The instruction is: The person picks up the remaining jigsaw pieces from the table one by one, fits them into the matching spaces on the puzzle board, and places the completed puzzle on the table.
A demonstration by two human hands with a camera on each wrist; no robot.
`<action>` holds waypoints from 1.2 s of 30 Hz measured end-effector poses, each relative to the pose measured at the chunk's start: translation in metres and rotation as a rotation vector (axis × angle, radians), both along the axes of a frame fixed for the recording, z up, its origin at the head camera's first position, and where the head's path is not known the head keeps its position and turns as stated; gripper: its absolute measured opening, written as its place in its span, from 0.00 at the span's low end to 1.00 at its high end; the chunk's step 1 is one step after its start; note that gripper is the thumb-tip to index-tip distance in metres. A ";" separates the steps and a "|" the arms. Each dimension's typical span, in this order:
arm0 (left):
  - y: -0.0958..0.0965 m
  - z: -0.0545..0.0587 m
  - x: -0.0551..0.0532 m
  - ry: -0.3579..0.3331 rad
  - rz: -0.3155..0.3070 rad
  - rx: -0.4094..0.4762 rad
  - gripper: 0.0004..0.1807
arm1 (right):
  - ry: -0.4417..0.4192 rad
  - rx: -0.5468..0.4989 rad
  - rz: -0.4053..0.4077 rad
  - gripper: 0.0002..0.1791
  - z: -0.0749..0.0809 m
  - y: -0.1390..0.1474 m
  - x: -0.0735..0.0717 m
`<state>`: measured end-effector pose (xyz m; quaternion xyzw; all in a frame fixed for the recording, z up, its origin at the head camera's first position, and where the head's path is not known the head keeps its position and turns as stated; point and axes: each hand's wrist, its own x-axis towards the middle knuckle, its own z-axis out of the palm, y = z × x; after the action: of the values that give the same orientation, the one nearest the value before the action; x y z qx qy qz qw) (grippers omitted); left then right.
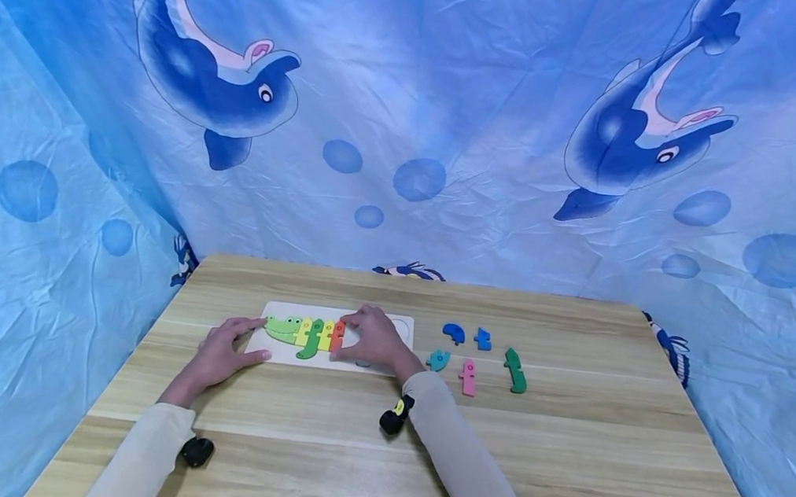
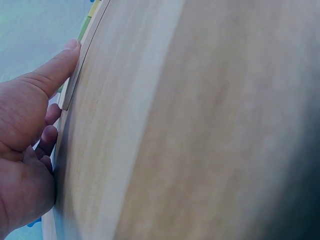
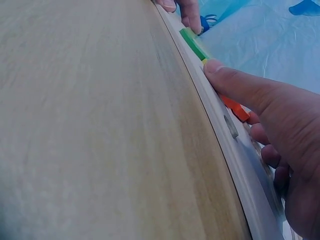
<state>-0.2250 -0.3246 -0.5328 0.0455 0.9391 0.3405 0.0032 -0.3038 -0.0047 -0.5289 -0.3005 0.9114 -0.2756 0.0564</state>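
A white puzzle board [image 1: 293,309] lies on the table with a crocodile puzzle partly laid in it. From the left come the light green head piece [image 1: 282,330], yellow and green pieces [image 1: 313,339], then an orange-red piece [image 1: 338,336]. My right hand [image 1: 377,338] pinches this orange-red piece between thumb and index finger, its thumb toward the near side. My left hand [image 1: 222,350] grips the board's left end, thumb on the near edge and index finger beside the head piece. In the right wrist view, the orange-red piece [image 3: 235,108] shows partly behind the thumb.
Right of the board lie loose pieces: a dark blue curved one [image 1: 454,332], a small blue one [image 1: 482,339], a teal one [image 1: 438,360], a pink one [image 1: 468,378] and a green leg-shaped one [image 1: 514,371]. A blue dolphin-print curtain [image 1: 410,107] hangs behind the wooden table [image 1: 294,460].
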 end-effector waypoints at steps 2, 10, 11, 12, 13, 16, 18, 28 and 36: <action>0.000 0.000 0.000 -0.002 0.002 0.001 0.43 | 0.001 0.013 -0.003 0.46 0.000 0.000 0.000; 0.002 0.002 -0.001 -0.026 0.012 0.003 0.43 | 0.027 0.028 0.009 0.46 0.002 0.002 0.001; 0.002 0.002 -0.001 -0.029 0.012 0.004 0.43 | 0.017 0.006 0.009 0.45 0.003 0.003 0.001; 0.003 0.002 -0.001 -0.031 0.011 0.005 0.43 | 0.006 -0.020 0.008 0.44 0.004 0.005 0.001; 0.003 0.002 -0.001 -0.032 0.007 0.005 0.43 | -0.007 -0.048 0.008 0.43 0.005 0.007 0.001; 0.003 0.002 0.000 -0.028 0.005 0.001 0.44 | -0.032 -0.143 0.004 0.38 0.011 0.013 0.000; 0.002 0.002 0.001 -0.019 0.005 -0.002 0.44 | -0.032 -0.179 0.008 0.35 0.016 0.019 -0.001; 0.002 0.004 0.001 -0.011 -0.002 -0.003 0.43 | 0.003 -0.211 0.076 0.31 0.056 0.066 0.007; 0.001 0.004 0.001 -0.013 -0.003 0.000 0.43 | 0.042 -0.164 0.026 0.33 0.075 0.104 0.028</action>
<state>-0.2240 -0.3233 -0.5289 0.0447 0.9390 0.3408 0.0099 -0.2756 0.0996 -0.4542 -0.3215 0.8828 -0.3423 0.0157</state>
